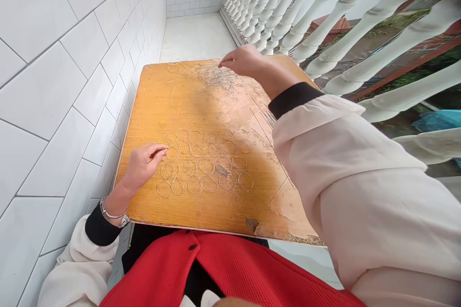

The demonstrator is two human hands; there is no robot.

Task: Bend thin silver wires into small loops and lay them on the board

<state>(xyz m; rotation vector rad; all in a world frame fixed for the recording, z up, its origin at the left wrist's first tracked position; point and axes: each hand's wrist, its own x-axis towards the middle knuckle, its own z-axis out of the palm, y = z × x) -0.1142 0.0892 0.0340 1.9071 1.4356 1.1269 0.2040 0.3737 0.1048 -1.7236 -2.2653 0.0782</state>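
Observation:
A worn wooden board (151,110) lies in front of me. Several thin wire loops (207,165) are laid in rows on its near half. My left hand (144,165) rests at the left end of the rows, fingers curled, thumb and forefinger pinched beside a loop. My right hand (241,60) reaches to the far edge, fingertips pinched over a tangled heap of thin wire pieces (216,76). What the pinch holds is too fine to see.
A white tiled wall (65,81) runs close along the left. A white baluster railing (324,14) stands on the right. Tiled floor (194,33) stretches beyond the board. A red garment (201,268) lies in my lap.

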